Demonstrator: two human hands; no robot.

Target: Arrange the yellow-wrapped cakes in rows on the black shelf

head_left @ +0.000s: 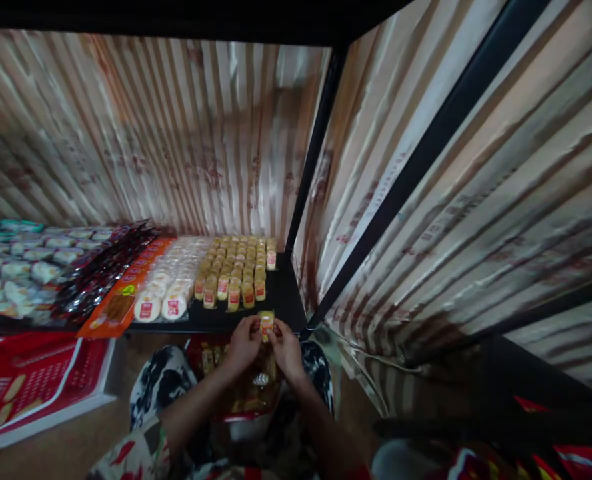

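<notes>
Between my two hands, over the front edge of the black shelf (pixel 211 321), is a small yellow wrapped snack cake (pixel 267 324) with a red and white label. My left hand (pixel 245 343) pinches its left side, and my right hand (pixel 285 347) pinches the right side. Just beyond, rows of the same packaged cakes (pixel 233 273) stand on the shelf, labels facing me. Below my hands, between my knees, a red-rimmed box (pixel 241 415) holds more yellow packets, partly hidden by my forearms.
Left of the cakes lie round white packaged cakes (pixel 161 293), an orange packet (pixel 119 303), dark shiny packets (pixel 101 267) and white-wrapped packets (pixel 36 267). A red carton (pixel 41 380) sits below at left. Black posts (pixel 321 140) and striped sheeting (pixel 201 133) enclose the shelf's back and right.
</notes>
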